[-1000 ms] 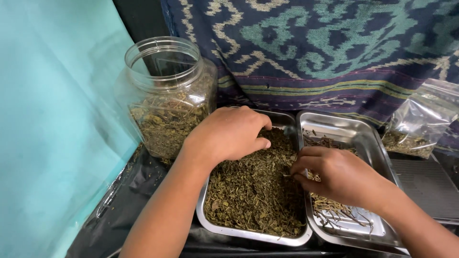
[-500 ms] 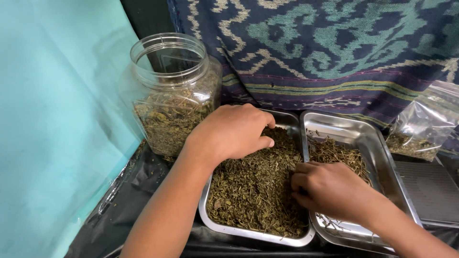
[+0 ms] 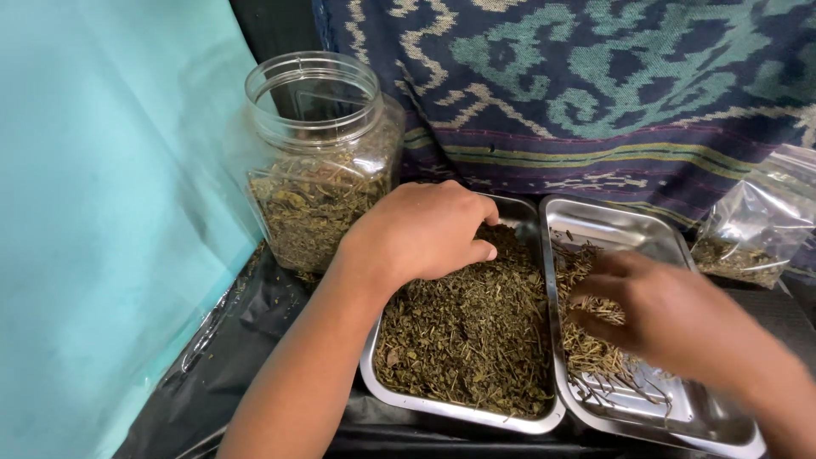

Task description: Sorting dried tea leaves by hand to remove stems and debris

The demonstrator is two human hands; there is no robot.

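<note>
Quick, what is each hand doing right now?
Left hand: curled, resting on dried green leaves in the left steel tray.
Right hand: blurred above the right steel tray; grip cannot be told.

Two rectangular steel trays are set side by side, rims touching. The left tray (image 3: 442, 412) is filled nearly to the edge w/ dark green dried leaves (image 3: 467, 331) (crumbled fine). The right tray (image 3: 633, 225) is only partly covered: a thin scatter of paler stems (image 3: 586, 348), bare metal shown at both ends.

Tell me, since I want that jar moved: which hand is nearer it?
Left. The left hand rests on the leaves just right of the jar; the right hand hovers over the far tray.
</note>
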